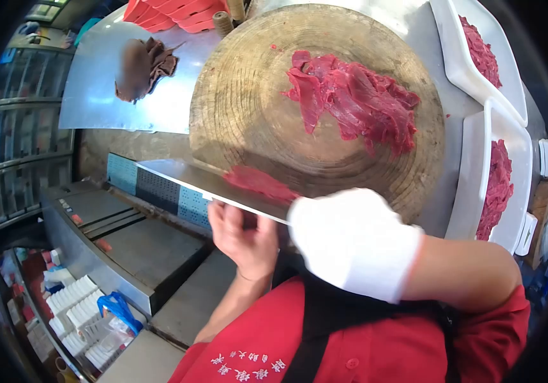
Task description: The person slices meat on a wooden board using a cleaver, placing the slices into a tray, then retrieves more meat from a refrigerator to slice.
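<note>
A broad-bladed knife spans the near left edge of a round wooden chopping block, its tip pointing left. My right hand, in a white glove, is closed at the knife's right end; the handle is hidden under it. My bare left hand has its fingers curled up against the near edge of the blade. Just beyond the blade, a flat slice of red meat reaches toward the glove. A heap of sliced raw meat lies on the far half of the block.
Two white tubs with sliced meat stand along the right. At the far left a dark brown piece rests on a metal sheet. Red plastic baskets sit behind. Metal counter units run below the block's left side.
</note>
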